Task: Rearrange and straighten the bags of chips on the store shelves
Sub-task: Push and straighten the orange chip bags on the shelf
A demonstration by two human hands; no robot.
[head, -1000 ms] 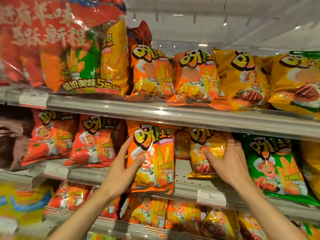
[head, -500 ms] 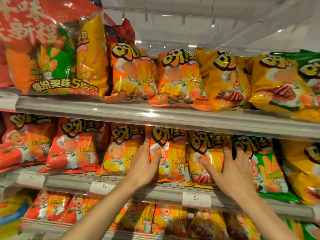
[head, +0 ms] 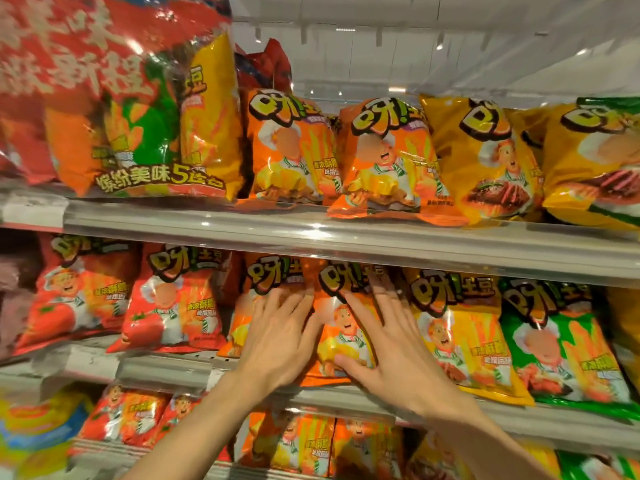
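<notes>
On the middle shelf, both spread palms, left hand and right hand, press the orange bag; best push evenly, squaring it between neighbours.

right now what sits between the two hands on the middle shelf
In the head view, an orange chip bag stands between the left hand and right hand; both hands rest flat on its sides.

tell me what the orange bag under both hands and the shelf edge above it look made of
Orange bag: thin glossy plastic film, judging by its crinkles and glare. Shelf edge: smooth grey strip with a soft sheen, probably plastic or painted metal; the look leaves it open.
</notes>
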